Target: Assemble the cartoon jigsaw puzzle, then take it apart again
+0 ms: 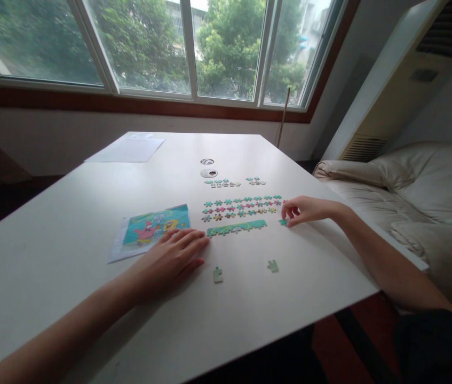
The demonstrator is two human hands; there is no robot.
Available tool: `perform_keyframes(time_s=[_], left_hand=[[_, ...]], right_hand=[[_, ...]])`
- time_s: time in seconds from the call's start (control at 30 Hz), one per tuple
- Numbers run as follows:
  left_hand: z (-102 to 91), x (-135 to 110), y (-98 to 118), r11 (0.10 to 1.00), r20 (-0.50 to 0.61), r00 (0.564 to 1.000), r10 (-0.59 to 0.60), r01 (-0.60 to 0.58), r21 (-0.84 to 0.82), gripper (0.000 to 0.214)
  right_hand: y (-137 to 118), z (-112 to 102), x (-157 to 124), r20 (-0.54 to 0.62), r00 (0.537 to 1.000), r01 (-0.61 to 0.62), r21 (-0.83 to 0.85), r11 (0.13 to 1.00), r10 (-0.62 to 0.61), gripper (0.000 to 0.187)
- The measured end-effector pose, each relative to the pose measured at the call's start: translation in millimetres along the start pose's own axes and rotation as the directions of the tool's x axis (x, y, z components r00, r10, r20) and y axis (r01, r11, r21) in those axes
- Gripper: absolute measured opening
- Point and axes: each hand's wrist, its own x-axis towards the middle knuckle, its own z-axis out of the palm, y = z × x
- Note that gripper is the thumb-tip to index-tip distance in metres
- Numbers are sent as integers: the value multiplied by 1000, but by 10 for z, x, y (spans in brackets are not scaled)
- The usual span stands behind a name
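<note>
My left hand (172,258) lies flat on the white table (69,256), fingers stretched out, its tips just left of a joined strip of teal puzzle pieces (236,228) and beside a cartoon reference picture (151,230). My right hand (303,209) pinches a small teal puzzle piece (282,222) at the right end of rows of loose pieces (244,208). Two single pieces (217,274) (272,265) lie nearer to me.
More small groups of pieces (222,183) (255,182) lie farther back, near two round cable holes (208,173). White paper sheets (127,149) rest at the far left. A cream sofa (418,192) stands right of the table; a window is behind.
</note>
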Motion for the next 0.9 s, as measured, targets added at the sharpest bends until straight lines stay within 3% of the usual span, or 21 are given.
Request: perform_keyframes(time_s=[0.47,0.63,0.77,0.9], left_hand=[[12,-9,-4,1000,-24,1000,17,-17,-2,36],[23,-11,-1,1000,-35,999,2,-2,-6,36],[14,-4,7,1000,-43,999,5,-5,-2,36],[-6,2,14,1000,-33,999,6,-6,-2,36]], right_hand=[[-32,93,79,-5,998,69,90,994,-68,35],[-2,18,144,-24,997,79,58,995,-78,34],[132,-179,382,-100,993,67,-3,998,-67,33],[358,-366,801,-282,959,-81,-161,984,32,24]])
